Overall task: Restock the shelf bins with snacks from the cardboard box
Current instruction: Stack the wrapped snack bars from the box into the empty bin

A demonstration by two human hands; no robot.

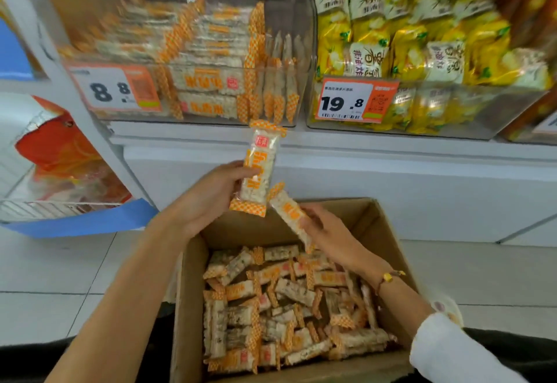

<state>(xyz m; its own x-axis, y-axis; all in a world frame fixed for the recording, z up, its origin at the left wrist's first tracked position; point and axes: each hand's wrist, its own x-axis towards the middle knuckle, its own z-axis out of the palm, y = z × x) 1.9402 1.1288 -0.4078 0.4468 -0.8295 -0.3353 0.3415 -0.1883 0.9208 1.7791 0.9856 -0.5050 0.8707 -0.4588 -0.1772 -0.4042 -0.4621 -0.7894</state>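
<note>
An open cardboard box [382, 232] stands on the floor below me, filled with several orange-and-white wrapped rice snack bars [283, 301]. My left hand [211, 192] grips one snack bar [261, 168] upright, just below the clear shelf bin [193, 60] that holds the same snacks behind an 8.8 price tag. My right hand [328, 232] holds a second snack bar [291, 215] tilted above the box's far edge, close beside the first bar.
To the right, a clear bin [422, 105] holds yellow snack bags [407, 39] behind a 19.8 tag. A white shelf front [391, 177] runs under the bins. At left hangs a wire rack with orange packets [60, 153]. White floor tiles [60, 277] surround the box.
</note>
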